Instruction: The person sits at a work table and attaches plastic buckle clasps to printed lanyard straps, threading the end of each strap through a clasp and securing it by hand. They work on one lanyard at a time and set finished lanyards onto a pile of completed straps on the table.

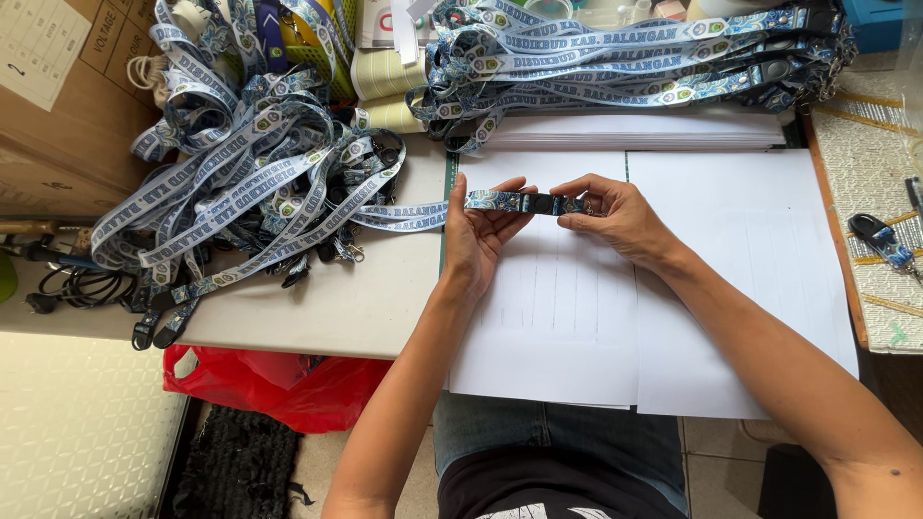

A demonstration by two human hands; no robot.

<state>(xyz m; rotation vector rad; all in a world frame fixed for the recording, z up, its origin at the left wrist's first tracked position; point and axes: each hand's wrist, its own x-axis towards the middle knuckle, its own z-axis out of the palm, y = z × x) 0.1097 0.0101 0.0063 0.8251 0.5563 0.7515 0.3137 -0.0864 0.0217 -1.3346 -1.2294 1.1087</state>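
I have a lanyard (481,201) stretched between my two hands, held just above the white paper sheets (577,317) that lie under the grip. My left hand (478,229) pinches the printed strap close to the black buckle (540,203), thumb on top and fingers curled beneath, pressed tight on the fabric. My right hand (615,216) closes its fingertips on the far end of that buckle, also pressed together, with nothing else in it. I judge the strap light, soft and floppy, so it sags wherever it is not held; the weave looks a little slick, and the buckle is the only stiff part, small and hard plastic. The best place to take hold is right beside the buckle on either side, as my fingers do, since gripping further along the strap would let the clasp twist. From my left hand the strap trails away to the left across the table (336,308) and runs into a big tangled heap of lanyards (250,173) of the same blue and white pattern. Beyond the grip lies a stack of white paper (635,130), and past that a second bundle of lanyards (625,53) laid in a row. Well off to the right of the grip a loose clip (883,238) rests on a patterned mat (870,163).
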